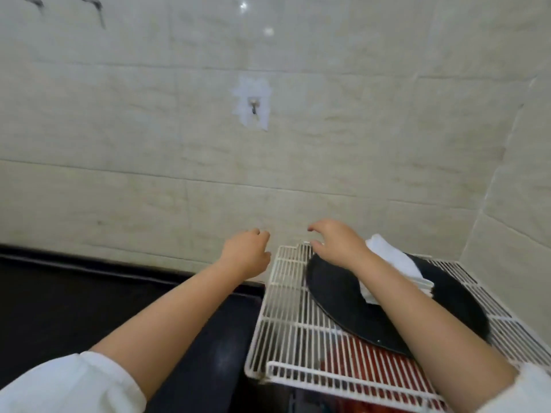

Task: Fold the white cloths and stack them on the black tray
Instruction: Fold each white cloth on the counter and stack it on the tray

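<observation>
Both your forearms reach forward from the bottom of the frame, white sleeves pushed up. Your left hand (246, 254), at centre, is loosely curled and holds nothing. Your right hand (335, 244), just right of centre, hovers with fingers spread and curved, also empty, above the far edge of the black tray (343, 296).

The round tray sits at lower right on a white wire rack (286, 323). A small stack of folded white cloths (393, 266) already lies on it, partly hidden behind your right wrist. No unfolded cloth is visible anywhere, so the folding seems either finished or the remaining cloths are out of view; you cannot tell which from here.

Something red shows through the rack's bars at the bottom. To the left runs a dark, glossy counter (89, 299). Pale beige wall tiles (149, 129) fill the upper frame, with a small metal hook (253, 107) at centre, ringed by white patching.
</observation>
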`<state>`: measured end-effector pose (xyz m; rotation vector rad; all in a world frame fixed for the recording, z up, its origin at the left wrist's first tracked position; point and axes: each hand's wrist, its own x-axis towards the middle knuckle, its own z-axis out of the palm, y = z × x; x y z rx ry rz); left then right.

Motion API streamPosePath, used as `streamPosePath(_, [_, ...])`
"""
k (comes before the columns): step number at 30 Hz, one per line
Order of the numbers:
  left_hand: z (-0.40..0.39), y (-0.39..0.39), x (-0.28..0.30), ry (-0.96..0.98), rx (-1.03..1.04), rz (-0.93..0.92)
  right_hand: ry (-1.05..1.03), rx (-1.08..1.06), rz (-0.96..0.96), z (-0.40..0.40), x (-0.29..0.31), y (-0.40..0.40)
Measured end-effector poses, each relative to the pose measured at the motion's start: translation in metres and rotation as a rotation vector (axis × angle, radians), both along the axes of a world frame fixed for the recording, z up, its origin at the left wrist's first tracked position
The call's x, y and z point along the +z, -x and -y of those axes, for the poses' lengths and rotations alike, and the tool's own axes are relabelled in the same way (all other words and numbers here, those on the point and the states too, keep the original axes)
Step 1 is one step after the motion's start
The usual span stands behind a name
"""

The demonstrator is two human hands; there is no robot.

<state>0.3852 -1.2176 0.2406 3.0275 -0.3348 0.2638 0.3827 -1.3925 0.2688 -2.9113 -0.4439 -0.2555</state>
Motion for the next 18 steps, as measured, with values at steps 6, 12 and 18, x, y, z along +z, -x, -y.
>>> streamPosePath(6, [-0.201, 0.083, -0.003, -0.050, 0.349, 0.041, 0.000, 0.302, -0.012, -0.208, -0.001, 0.034])
streamPosePath(12, [-0.401, 0.198, -0.001, -0.093, 0.708, 0.120, -0.044, 0.570, 0.049, -0.434, -0.015, 0.098])
streamPosePath(18, [-0.571, 0.310, -0.016, -0.094, 1.049, 0.089, -0.056, 0.855, 0.034, -0.634, -0.027, 0.169])
